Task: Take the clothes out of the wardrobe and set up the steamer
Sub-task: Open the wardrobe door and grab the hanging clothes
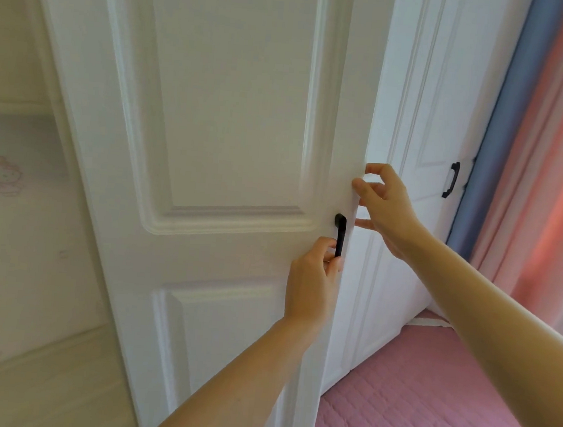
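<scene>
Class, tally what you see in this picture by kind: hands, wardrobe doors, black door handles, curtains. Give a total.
Hands: 2, left hand, right hand
Wardrobe doors: 2
Black handles: 2
Curtains: 2, blue, pink
Total: 8

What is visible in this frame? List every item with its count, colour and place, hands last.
wardrobe door: 1, white, panelled, centre, swung partly open
door handle: 1, black, at that door's right edge
second wardrobe door: 1, white, right of centre, behind the first
second handle: 1, black, on the second door's right side
curtain: 1, blue strip, right of the wardrobe
pink curtain: 1, far right
bed cover: 1, pink, quilted, bottom right
wall panel: 1, pale with faint pink cartoon print, left
left hand: 1, fingers curled round the lower end of the door handle
right hand: 1, fingers on the open door's edge above the handle
</scene>
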A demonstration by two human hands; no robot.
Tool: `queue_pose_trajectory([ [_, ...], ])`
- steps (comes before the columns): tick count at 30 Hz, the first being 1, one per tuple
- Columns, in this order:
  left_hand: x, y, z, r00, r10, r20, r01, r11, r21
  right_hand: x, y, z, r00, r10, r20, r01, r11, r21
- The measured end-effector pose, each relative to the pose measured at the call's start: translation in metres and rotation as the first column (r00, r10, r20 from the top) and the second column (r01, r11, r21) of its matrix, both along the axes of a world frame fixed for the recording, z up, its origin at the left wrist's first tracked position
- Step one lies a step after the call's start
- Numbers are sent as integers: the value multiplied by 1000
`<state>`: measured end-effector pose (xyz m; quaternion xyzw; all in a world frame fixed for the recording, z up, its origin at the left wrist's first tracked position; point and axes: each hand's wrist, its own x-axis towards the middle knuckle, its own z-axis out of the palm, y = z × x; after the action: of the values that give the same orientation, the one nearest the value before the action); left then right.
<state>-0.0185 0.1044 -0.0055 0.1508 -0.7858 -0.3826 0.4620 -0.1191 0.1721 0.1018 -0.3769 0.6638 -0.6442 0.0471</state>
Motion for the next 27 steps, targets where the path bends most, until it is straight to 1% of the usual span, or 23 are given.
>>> queue_pose_trajectory([
  [4, 23, 24, 1, 1000, -5, 9, 5, 1000, 0, 24, 25, -2, 998, -45, -37, 44, 999, -2],
  [11, 79, 66, -1, 999, -15, -39, 15, 1000, -4, 75, 72, -7, 973, -135, -187, 138, 990, 2],
  [16, 123, 93, -2, 997, 15, -76, -15, 1000, 4, 116, 103, -7, 971, -105, -217, 110, 994, 9],
  [20, 156, 107, -4, 995, 47, -89, -49, 999, -23, 148, 121, -6, 970, -68, -232, 74, 997, 16],
  [27, 202, 123, -7, 987, 130, -97, -130, 991, 12, 189, 144, 1, 983, 50, -178, -40, 998, 57],
])
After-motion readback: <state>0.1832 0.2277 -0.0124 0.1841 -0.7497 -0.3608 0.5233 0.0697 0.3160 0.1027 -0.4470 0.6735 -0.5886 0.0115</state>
